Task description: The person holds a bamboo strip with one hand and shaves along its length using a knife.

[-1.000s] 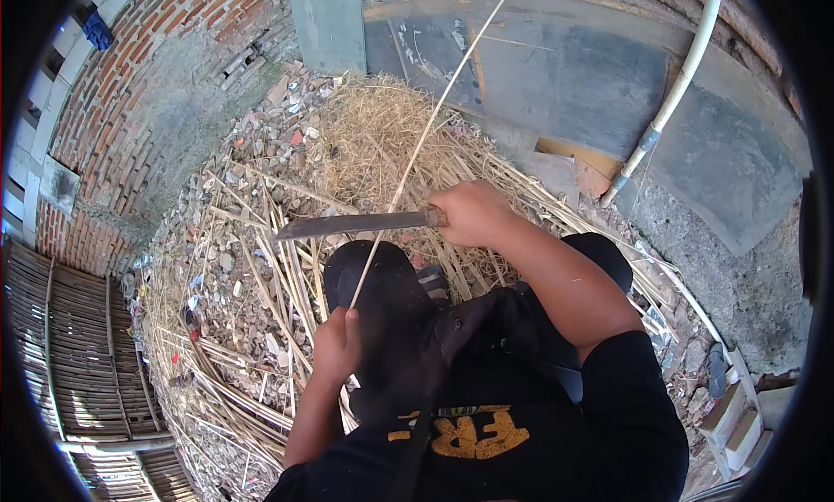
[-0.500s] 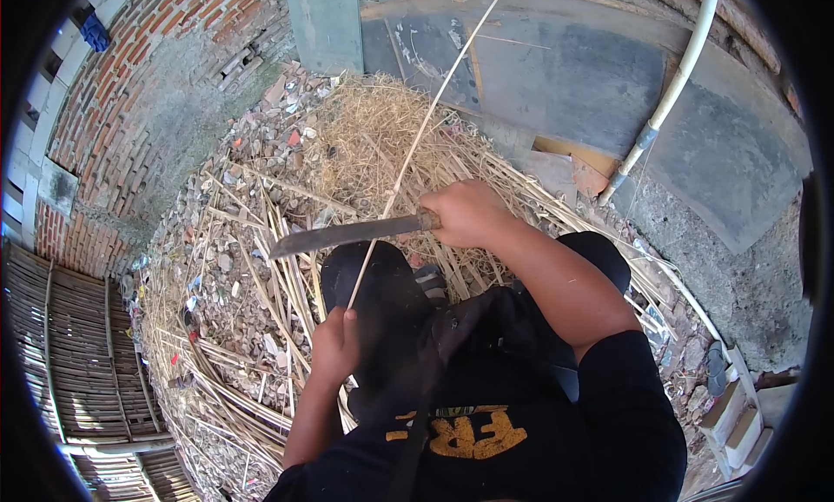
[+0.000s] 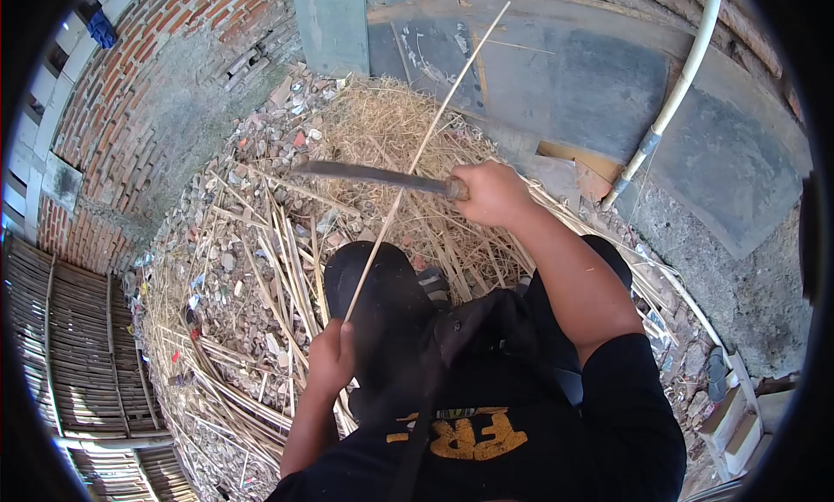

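- Crossing the head view diagonally, a pale strip [image 3: 432,128] is gripped at its lower end by the left hand [image 3: 331,356], whose fingers are curled around it; its upper length is seen above the dark-clad left knee [image 3: 401,280].
- A long knife [image 3: 365,173] is held by its handle in the right hand [image 3: 492,194], the fingers wrapped; the strip is crossed by the blade, though contact cannot be told.
- Beyond, dry shavings [image 3: 378,111] are heaped on rubble [image 3: 228,260].
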`<state>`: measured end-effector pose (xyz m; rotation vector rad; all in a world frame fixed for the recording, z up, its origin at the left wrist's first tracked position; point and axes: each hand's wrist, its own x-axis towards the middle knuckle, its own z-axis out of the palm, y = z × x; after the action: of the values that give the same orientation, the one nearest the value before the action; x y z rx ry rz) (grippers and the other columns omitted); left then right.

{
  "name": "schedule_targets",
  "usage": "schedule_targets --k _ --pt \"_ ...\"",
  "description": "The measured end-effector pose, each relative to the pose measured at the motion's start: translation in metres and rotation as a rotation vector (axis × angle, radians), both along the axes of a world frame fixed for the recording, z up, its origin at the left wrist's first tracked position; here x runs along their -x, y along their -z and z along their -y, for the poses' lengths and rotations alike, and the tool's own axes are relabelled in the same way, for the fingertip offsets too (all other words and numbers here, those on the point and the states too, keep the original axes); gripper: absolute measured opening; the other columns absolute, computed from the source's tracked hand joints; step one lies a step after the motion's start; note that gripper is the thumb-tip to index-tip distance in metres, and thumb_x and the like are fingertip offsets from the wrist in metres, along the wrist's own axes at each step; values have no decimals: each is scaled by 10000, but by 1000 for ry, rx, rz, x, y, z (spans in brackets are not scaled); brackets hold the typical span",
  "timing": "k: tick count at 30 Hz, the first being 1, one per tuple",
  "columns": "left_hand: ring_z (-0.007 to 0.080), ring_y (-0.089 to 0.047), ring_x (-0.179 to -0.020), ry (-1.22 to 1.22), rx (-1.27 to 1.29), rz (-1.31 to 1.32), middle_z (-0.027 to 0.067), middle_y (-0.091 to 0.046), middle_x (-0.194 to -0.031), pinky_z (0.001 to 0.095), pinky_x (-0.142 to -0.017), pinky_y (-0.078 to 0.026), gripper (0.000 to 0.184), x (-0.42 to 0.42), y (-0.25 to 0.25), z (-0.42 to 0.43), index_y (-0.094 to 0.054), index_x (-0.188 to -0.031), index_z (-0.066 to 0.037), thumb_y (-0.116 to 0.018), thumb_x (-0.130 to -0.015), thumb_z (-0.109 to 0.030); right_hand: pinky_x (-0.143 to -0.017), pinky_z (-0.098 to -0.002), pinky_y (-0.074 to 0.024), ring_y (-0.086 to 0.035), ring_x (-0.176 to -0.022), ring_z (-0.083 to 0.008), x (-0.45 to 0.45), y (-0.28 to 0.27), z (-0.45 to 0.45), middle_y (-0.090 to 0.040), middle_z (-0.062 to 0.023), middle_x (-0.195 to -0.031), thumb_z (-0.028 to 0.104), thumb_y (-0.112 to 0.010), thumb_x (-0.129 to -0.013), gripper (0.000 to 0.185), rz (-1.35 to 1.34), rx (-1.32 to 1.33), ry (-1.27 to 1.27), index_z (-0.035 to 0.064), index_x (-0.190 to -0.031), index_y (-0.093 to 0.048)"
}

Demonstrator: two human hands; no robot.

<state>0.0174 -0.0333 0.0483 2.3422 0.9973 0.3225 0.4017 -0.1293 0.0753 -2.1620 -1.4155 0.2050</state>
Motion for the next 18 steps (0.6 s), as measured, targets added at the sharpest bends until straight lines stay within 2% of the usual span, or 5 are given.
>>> schedule_targets --k 2,5,8,11,18 --pt "490 -620 -683 5 21 30 273 -590 -691 504 -621 -470 388 -6 2 -1 -575 -893 6 -468 -1110 -297 -790 -509 -578 -743 -874 -366 24 -14 -3 -751 -157 -867 227 -759 -794 262 36 153 -149 93 -1017 -726" --pt "370 -607 -637 85 101 73 208 -586 -688 454 -636 -476 415 -11 0 -4 -569 -904 1 -450 -1124 -331 -781 -516 -570 -742 -877 -371 43 -4 -7 -749 -154 -858 245 -798 -761 285 213 137 -356 109 -1002 -732" --pt "218 -570 -675 73 343 25 129 -573 -717 402 -665 -479 444 -10 -5 -7 -564 -909 -7 -437 -1134 -368 -787 -512 -567 -738 -884 -377 30 8 -12 -744 -143 -846 284 -835 -732 302 71 185 -312 128 -973 -740" --pt "136 -531 -716 50 382 26 49 -563 -756 354 -674 -476 461 -13 7 -13 -565 -898 -20 -420 -1141 -384 -783 -511 -568 -737 -893 -377 30 13 -15 -744 -141 -850 250 -806 -746 256 26 178 -272 122 -958 -742" --pt "78 -458 -697 39 624 121 -27 -509 -762 277 -642 -426 443 -24 1 -5 -542 -872 -58 -400 -1150 -372 -775 -525 -558 -718 -849 -397 51 8 -15 -725 -149 -816 235 -748 -745 226 158 103 -333 121 -936 -712"
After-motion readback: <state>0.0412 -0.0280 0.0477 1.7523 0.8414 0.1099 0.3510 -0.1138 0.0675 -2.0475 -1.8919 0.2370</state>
